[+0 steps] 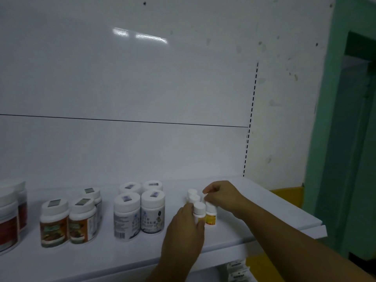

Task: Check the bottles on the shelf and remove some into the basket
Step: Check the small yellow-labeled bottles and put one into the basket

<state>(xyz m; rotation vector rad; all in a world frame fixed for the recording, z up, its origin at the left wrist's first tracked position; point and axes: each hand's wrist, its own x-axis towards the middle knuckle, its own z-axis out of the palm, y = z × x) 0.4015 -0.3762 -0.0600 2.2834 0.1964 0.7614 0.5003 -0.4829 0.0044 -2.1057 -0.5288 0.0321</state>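
Several small white-capped bottles with yellow labels stand in a cluster on the white shelf (264,216), right of centre. My left hand (184,228) wraps its fingers around the front small bottle (199,210), which stands upright on the shelf. My right hand (221,195) reaches in from the right and pinches the cap of a small bottle at the back of the cluster; another yellow-labelled bottle (211,217) stands just below it. No basket is in view.
Several larger white bottles with grey labels (152,212) stand left of the cluster. Further left are orange-labelled bottles (54,222) and red-labelled jars (8,220) at the frame's edge. Boxes (237,269) sit on a lower shelf. A green door frame (333,119) lies right.
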